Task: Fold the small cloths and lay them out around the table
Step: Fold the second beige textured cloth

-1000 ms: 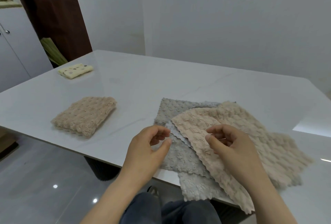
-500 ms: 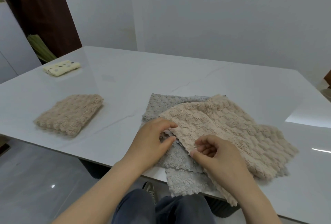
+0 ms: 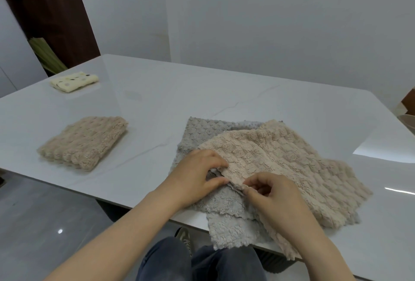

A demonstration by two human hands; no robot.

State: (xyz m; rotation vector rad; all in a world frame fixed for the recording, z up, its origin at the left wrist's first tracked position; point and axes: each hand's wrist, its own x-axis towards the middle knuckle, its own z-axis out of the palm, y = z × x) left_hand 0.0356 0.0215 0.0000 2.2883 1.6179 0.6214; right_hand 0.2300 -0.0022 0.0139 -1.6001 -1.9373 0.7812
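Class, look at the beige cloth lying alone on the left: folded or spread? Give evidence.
Folded. The beige cloth is a thick, compact square with stacked layers showing along its near edge.

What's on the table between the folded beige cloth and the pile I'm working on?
Nothing: in the head view, only bare white table separates the folded beige cloth from the grey cloth at the pile's edge.
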